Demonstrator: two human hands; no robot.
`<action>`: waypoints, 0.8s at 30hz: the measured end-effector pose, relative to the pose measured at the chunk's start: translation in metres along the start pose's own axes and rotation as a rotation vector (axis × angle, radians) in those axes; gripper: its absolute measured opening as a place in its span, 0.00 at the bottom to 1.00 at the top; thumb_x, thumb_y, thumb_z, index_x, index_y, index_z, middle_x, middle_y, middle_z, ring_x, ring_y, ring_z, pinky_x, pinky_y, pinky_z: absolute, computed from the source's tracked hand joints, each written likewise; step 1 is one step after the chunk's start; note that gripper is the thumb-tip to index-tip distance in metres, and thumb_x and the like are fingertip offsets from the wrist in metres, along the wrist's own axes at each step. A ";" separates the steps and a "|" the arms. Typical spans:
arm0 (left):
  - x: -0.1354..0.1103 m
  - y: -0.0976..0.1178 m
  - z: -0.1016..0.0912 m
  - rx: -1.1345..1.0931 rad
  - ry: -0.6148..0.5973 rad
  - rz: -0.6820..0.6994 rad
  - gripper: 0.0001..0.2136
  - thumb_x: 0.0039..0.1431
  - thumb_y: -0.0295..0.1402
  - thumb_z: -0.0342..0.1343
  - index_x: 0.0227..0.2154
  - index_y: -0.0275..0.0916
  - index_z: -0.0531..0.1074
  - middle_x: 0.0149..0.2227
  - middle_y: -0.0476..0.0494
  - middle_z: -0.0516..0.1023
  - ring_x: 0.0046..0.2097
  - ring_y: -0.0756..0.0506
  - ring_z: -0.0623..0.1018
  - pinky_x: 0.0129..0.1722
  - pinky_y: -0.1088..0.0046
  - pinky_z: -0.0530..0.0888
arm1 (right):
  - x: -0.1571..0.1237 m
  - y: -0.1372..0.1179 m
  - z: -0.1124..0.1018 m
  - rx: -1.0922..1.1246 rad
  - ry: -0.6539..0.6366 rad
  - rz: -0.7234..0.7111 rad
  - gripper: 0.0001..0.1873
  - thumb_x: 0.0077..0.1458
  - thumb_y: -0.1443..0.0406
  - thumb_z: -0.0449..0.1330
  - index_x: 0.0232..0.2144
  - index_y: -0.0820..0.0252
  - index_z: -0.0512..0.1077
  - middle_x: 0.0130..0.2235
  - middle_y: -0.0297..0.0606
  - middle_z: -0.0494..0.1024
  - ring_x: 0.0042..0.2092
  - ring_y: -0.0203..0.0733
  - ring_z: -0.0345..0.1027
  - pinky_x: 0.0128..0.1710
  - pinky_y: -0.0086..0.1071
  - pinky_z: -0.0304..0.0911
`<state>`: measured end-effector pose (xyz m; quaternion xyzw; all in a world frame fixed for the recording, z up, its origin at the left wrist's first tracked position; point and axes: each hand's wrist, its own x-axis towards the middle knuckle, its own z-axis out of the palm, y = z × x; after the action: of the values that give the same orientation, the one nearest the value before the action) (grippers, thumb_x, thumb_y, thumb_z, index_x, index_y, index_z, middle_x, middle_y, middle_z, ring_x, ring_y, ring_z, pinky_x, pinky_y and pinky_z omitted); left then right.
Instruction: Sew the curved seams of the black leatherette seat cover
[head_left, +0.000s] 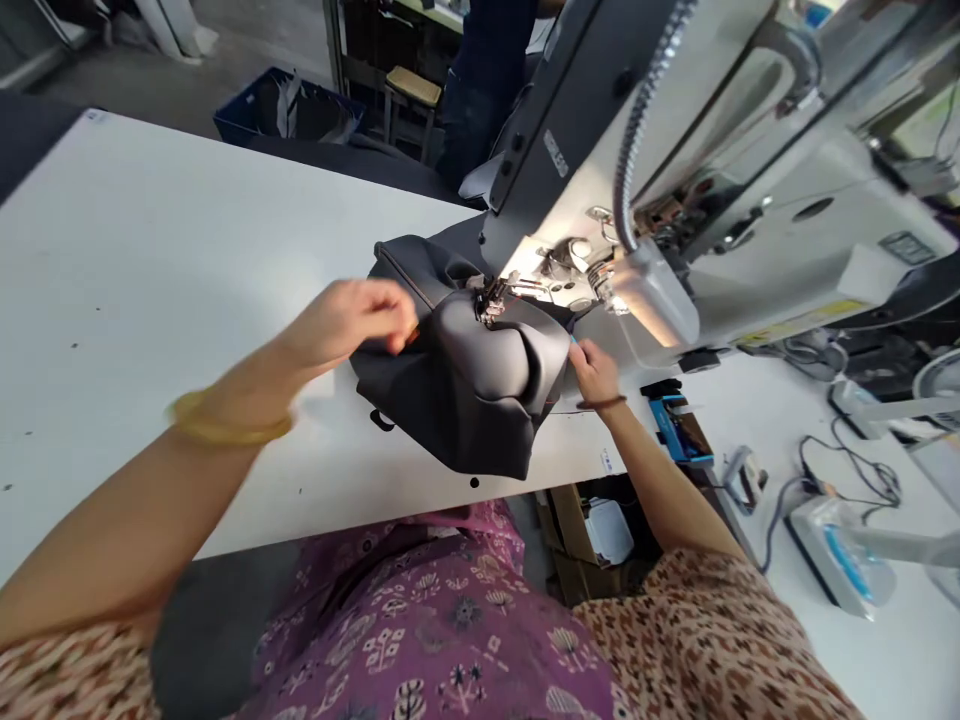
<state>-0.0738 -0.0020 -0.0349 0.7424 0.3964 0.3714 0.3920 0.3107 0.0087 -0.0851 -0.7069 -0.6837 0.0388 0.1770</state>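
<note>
Head view: our right grip (596, 374) clamps dark material (469, 385) at its right edge; left grip (351, 322), blurred by its left, we can't tell.

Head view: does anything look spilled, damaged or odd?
Nothing looks spilled or damaged. The cable at the right looks untidy, lying in loose loops. The grey fabric bunches at the presser foot, without a visible tear.
</note>
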 end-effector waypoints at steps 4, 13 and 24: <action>-0.131 -0.022 -0.043 0.428 -0.429 0.165 0.14 0.58 0.34 0.49 0.39 0.61 0.76 0.22 0.64 0.79 0.24 0.48 0.76 0.37 0.67 0.74 | -0.100 0.078 0.012 -0.171 -0.140 0.261 0.19 0.56 0.50 0.54 0.31 0.60 0.70 0.23 0.37 0.69 0.26 0.41 0.61 0.28 0.31 0.48; -0.094 0.075 0.043 0.891 0.055 0.225 0.32 0.61 0.44 0.52 0.65 0.43 0.50 0.64 0.35 0.59 0.64 0.33 0.62 0.59 0.46 0.63 | -0.111 0.061 0.001 -0.090 0.008 0.101 0.27 0.56 0.55 0.57 0.52 0.66 0.68 0.53 0.53 0.71 0.55 0.55 0.63 0.53 0.44 0.58; -0.035 0.061 0.109 0.905 -0.223 0.526 0.06 0.60 0.33 0.56 0.36 0.36 0.73 0.41 0.39 0.79 0.42 0.44 0.79 0.42 0.70 0.76 | -0.080 -0.092 0.006 -0.195 -0.231 -0.333 0.13 0.60 0.61 0.50 0.39 0.63 0.69 0.41 0.47 0.75 0.39 0.45 0.70 0.27 0.31 0.51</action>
<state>0.0237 -0.0872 -0.0353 0.9466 0.2732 0.1678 -0.0338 0.2165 -0.0682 -0.0779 -0.5890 -0.8071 0.0235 0.0322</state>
